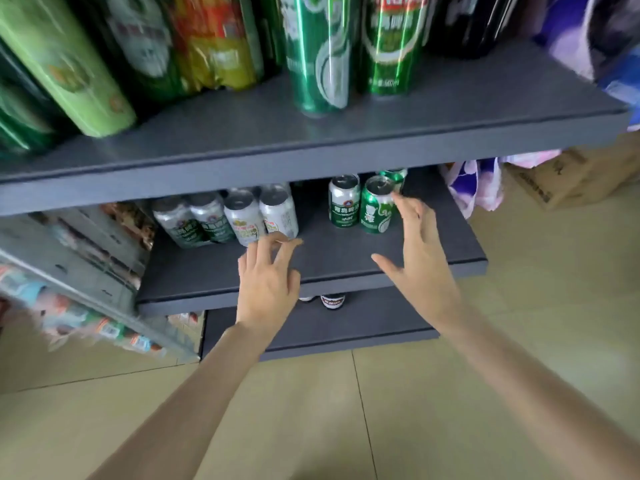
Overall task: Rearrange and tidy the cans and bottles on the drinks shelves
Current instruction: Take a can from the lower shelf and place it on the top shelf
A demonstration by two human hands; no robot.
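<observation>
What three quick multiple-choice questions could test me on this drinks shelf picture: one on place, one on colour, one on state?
1. Where is the right hand?
A. by the green can on the middle shelf
B. on the top shelf
C. on the floor

2. What colour is that green can's neighbour on its left?
A. red
B. white and green
C. black

3. How is the left hand?
A. gripping a bottle
B. empty, fingers bent
C. holding a box

Answers: 1 A, its fingertips reach the can; 2 B, white top, green band; 3 B, nothing is in it.
</observation>
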